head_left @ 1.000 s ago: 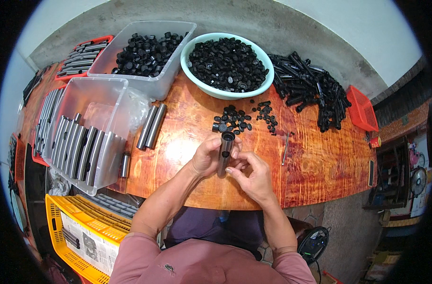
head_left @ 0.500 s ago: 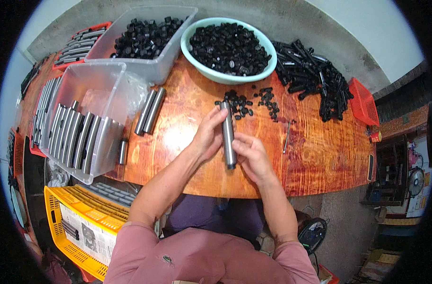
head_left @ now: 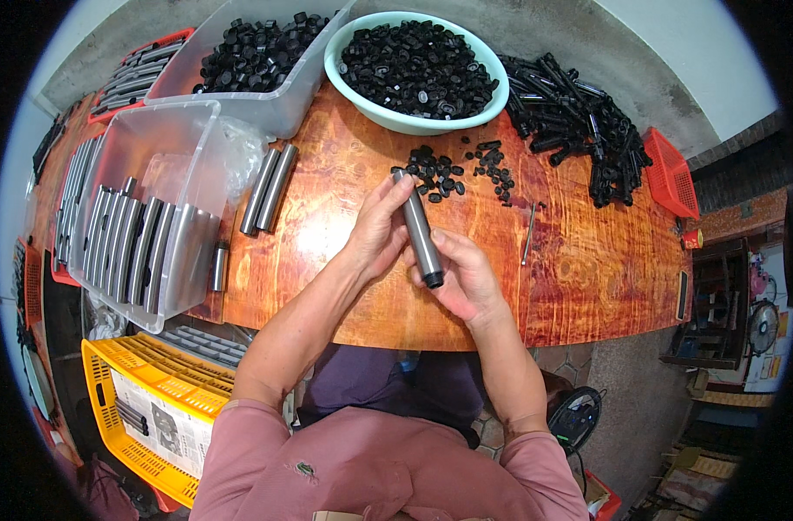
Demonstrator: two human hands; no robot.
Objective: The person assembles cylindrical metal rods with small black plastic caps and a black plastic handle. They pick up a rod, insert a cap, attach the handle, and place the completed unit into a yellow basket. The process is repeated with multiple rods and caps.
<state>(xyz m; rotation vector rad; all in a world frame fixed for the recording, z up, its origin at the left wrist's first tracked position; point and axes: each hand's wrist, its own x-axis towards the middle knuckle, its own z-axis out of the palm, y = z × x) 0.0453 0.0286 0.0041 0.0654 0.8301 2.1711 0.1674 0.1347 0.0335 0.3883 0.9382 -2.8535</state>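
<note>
Between both hands, over the front part of the wooden table (head_left: 361, 321), I hold a grey metal tube (head_left: 420, 227) with a black near end. The tube slants, its far end to the left and its near end to the right. My left hand (head_left: 381, 227) is closed around the far part, thumb along its top. My right hand (head_left: 461, 273) grips the near part from the right, with its fingers underneath partly hidden. Just beyond the tube lie small black oval caps (head_left: 444, 178) and a scatter of smaller black pieces (head_left: 493, 169).
A pale green bowl (head_left: 414, 126) and a clear bin (head_left: 296, 108) hold black parts at the back. Another clear bin (head_left: 166, 317) holds several tubes, left. Two tubes (head_left: 275, 187) lie beside it. A thin metal rod (head_left: 528, 234), black parts (head_left: 587, 139) and a red basket (head_left: 671, 174) are right.
The tube has tilted, its near end swinging slightly right and up to show the black end. My right hand has shifted its grip under the tube. The view has moved slightly.
</note>
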